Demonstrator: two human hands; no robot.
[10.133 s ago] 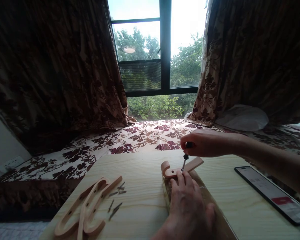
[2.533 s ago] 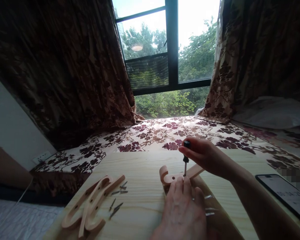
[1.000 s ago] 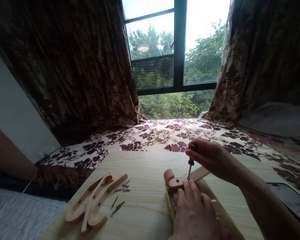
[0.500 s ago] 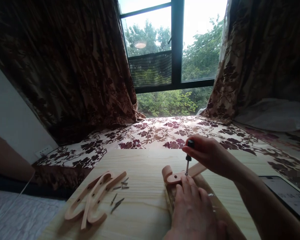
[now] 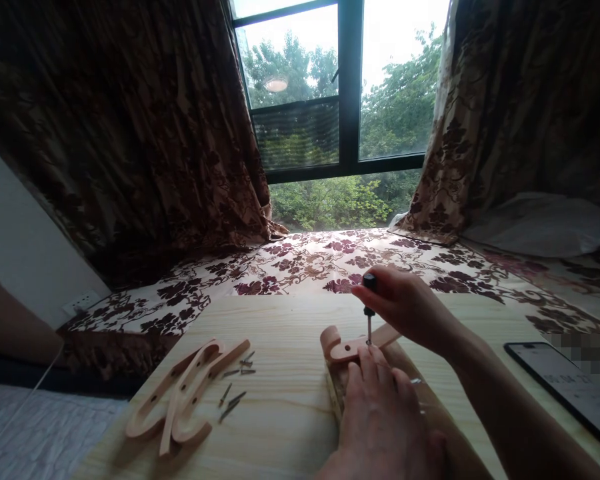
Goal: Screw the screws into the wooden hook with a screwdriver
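My right hand grips the black handle of a screwdriver, which stands upright with its tip at a hole in a curved wooden hook. That hook lies across a wooden board on the table. My left hand lies over the board, its fingertips against the hook beside the screwdriver tip. Its fingers are stretched out. Several more wooden hooks lie in a pile at the left, with several loose screws beside them.
The light wooden table carries all this. A phone lies at its right side. Behind are a flowered cloth, dark curtains and a window. A wall socket is at the left.
The screwdriver handle has tilted from leaning right to nearly upright, and my right hand has turned with it. The whole view has shifted slightly, showing more of the phone.
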